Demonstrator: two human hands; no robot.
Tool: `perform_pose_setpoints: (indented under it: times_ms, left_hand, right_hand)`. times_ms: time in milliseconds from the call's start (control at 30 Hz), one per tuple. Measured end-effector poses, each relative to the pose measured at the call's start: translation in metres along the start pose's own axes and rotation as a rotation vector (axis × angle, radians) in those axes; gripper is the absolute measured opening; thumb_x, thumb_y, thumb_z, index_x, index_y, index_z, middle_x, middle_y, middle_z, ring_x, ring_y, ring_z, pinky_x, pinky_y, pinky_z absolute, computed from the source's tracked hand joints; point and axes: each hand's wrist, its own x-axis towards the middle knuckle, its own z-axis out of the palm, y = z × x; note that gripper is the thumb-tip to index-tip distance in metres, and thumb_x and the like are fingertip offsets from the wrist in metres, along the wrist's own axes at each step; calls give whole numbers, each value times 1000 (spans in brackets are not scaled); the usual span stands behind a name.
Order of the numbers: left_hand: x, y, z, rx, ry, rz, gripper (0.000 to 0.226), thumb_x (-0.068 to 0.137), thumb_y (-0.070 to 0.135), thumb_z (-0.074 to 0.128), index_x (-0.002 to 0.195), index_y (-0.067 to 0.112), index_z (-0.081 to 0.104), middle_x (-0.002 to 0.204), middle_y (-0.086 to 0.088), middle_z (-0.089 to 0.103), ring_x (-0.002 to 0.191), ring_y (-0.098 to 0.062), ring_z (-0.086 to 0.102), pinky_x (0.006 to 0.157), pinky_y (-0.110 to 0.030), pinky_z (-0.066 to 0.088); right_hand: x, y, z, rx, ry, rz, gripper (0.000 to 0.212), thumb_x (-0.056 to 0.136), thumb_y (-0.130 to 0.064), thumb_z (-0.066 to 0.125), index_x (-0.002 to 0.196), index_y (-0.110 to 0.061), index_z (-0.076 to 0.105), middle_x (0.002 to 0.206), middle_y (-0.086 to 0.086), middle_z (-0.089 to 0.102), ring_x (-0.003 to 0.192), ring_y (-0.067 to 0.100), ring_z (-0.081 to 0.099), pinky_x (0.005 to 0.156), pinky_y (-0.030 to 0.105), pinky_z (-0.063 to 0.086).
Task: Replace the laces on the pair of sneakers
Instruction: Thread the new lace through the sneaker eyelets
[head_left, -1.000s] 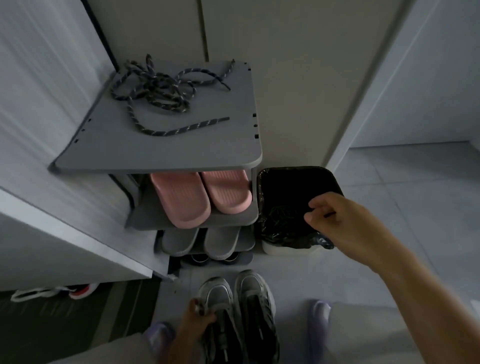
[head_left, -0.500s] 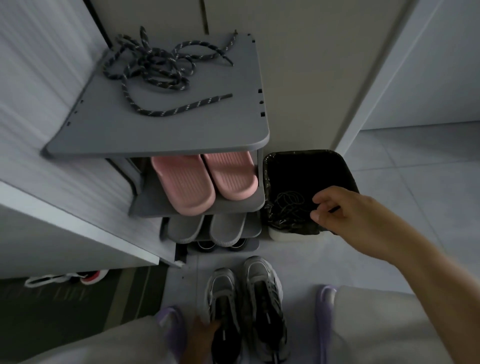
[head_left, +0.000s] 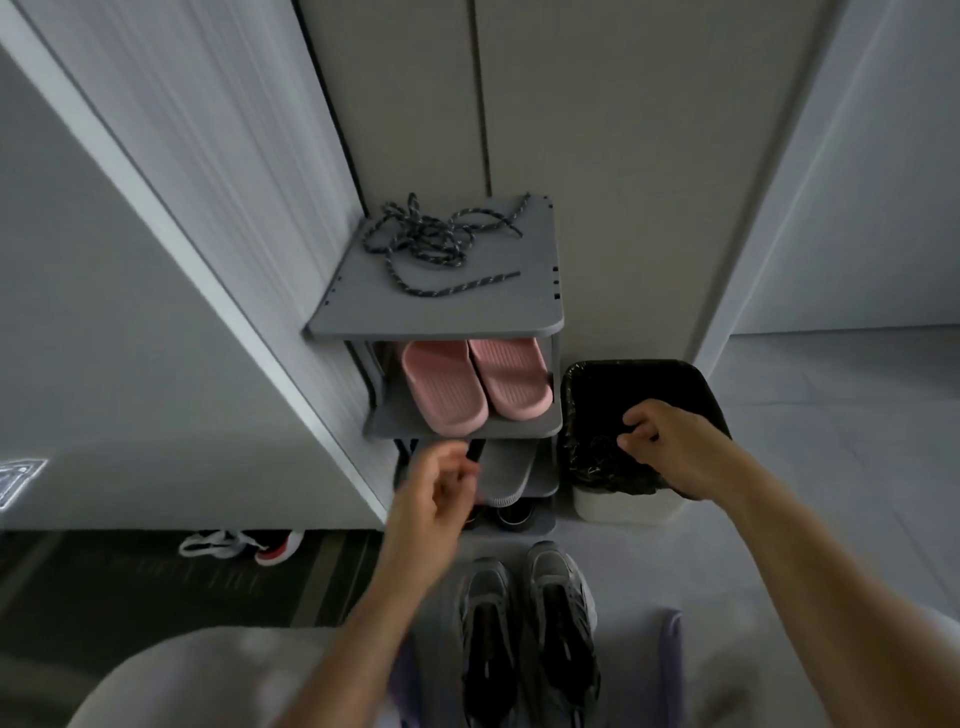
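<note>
From the head camera, the pair of sneakers (head_left: 527, 634) stands side by side on the floor between the person's knees, toes towards the shoe rack (head_left: 556, 364). Their dark tongues look bare, though the dim light leaves that unsure. The speckled new laces (head_left: 436, 249) lie in a loose tangle on the rack's top shelf, well apart from both hands. This looks like the turn between stripping the old laces and threading new ones. The next move probably calls for a reach up to the top shelf to lift the tangle clear and sort out one lace. The right hand (head_left: 670, 447) hovers over the black-lined bin (head_left: 691, 371) with its fingers loosely curled, thumb and forefinger apart and nothing visible between them. The left hand (head_left: 436, 488) is raised in front of the lower shelves with its fingers curled inward. A short dark strip shows at its fingertips, but I cannot tell whether it is pinched there or belongs to the rack behind.
</note>
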Motion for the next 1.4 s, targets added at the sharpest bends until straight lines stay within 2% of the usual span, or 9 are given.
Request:
perform_pose_setpoints:
  times_ms: [133,267,400,600,667,767,900,1200,1400]
  left_hand:
    - [53,91,-66,145,177,445,13,91,18,51,104,19,53,83,9,63,66,-4,59,64,-15,49]
    - [150,108,-93,579,240,349,17,89,12,55,104,10,62,104,-10,61,88,-21,58,80,-30,43]
    - [195,91,-85,883,-140,233,36,86,16,61,122,10,57,123,-14,49,110,-29,50,93,-31,37]
    - [197,87,-65,1057,-121,359,13,88,12,55,96,8,64,105,-9,58,102,-24,51,83,-32,38]
    - [195,93,-68,809,36,383,7,87,7,53,89,6,60,95,-13,63,90,-26,57,75,-33,41]
    - [182,131,-92,17,255,285,19,92,0,42,81,15,44,82,-11,64,70,-20,58,63,-31,45]
    - [132,209,-138,-572,297,476,20,92,-5,37,82,12,41,76,-10,62,68,-20,59,61,-29,51]
    - [36,235,-166,-900,109,455,19,93,2,38,90,9,56,71,0,65,69,-11,62,67,-22,52]
    - [2,208,-183,-994,106,364,22,87,9,42,81,11,64,68,0,64,65,-9,62,60,-20,53]
  right_hand:
    - [-7,-4,2,19,-15,9,37,94,-25,51,128,-10,47,115,7,60,103,21,57,88,30,44]
    - [-9,-5,1,-16,-4,-11,37,94,-25,50,128,-11,47,116,7,61,104,20,56,84,24,41]
    - [-4,-1,-2,-46,-14,-23,38,94,-27,49,129,-12,46,119,5,59,107,18,55,82,20,37]
    - [6,3,-7,-32,15,-61,36,94,-30,51,126,-15,48,104,-3,57,95,12,53,80,19,36]
    - [7,3,-6,-24,24,-74,35,93,-29,51,125,-15,50,100,-4,57,93,11,53,81,19,38]
    - [7,1,-1,21,37,-73,31,92,-27,53,120,-14,54,100,-2,59,95,14,58,87,25,44]
    - [-3,-8,12,128,21,-142,14,91,-21,55,105,-18,58,91,-5,62,88,12,62,83,25,49]
    - [-37,-101,45,726,-79,-235,18,95,-18,48,96,-5,59,87,8,66,76,17,65,65,27,55]
    - [-30,-168,39,584,71,-393,19,92,-15,53,111,-18,53,89,6,64,70,17,64,64,27,55]
